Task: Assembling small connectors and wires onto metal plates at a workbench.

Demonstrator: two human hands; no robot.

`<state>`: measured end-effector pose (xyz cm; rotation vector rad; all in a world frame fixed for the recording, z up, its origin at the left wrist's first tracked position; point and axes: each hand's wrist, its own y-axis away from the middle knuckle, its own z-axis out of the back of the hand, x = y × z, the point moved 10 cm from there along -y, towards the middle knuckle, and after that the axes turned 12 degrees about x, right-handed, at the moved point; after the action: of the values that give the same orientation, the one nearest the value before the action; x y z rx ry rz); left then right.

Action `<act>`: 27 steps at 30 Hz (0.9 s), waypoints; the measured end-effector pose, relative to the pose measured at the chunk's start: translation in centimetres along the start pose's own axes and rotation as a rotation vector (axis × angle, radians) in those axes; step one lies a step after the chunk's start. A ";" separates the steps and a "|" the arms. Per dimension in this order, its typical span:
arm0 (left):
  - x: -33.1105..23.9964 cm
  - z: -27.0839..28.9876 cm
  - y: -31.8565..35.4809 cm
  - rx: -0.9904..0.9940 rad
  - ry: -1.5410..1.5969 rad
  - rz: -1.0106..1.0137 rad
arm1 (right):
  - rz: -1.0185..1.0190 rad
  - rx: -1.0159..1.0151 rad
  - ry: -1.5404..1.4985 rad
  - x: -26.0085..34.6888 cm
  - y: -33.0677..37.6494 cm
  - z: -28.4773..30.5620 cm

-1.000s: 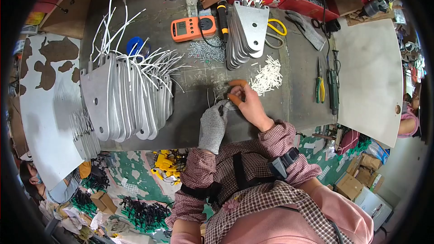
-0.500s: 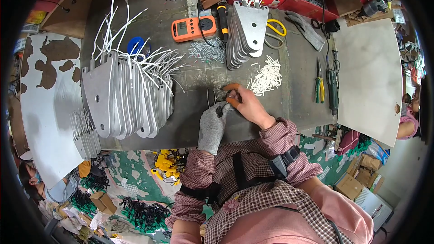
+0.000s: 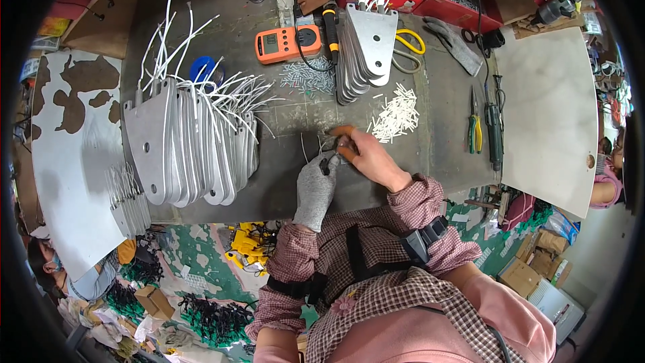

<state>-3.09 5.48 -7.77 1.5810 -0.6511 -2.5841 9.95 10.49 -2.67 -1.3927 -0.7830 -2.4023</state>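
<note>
Gloved left hand and bare right hand meet fingertip to fingertip, both pinching a small wire piece mid-bench, its axis unclear

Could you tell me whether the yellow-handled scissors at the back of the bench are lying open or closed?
Cannot tell: the scissors' blades are hidden behind the metal plates.

Light over my bench is even and fairly bright, with no single hard source evident. Shadows are soft: a faint one lies under my left hand and beneath the metal plates. The pale sheet on my right reads near washed out. Fisheye bending is strong; straight bench edges curve, and a black vignette rings the frame. Centre is sharp; floor clutter at the rim is soft and smeared
</note>
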 end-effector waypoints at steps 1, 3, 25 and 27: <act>-0.2 0.0 0.0 0.001 0.001 -0.001 | 0.004 0.019 0.009 0.1 0.0 -0.2; -0.1 -0.1 -0.1 0.035 -0.050 0.045 | 0.010 0.042 0.017 0.5 -0.1 -0.5; -3.6 2.4 0.5 -0.091 -0.195 -0.077 | -0.270 0.193 -0.608 -6.1 1.3 -6.9; -2.8 2.8 0.2 -0.078 -0.130 -0.062 | -0.235 0.152 -0.633 -5.4 1.1 -7.4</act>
<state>-4.17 6.96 -4.22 1.4433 -0.5102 -2.7395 7.85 5.12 -9.90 -2.1228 -1.3055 -1.9863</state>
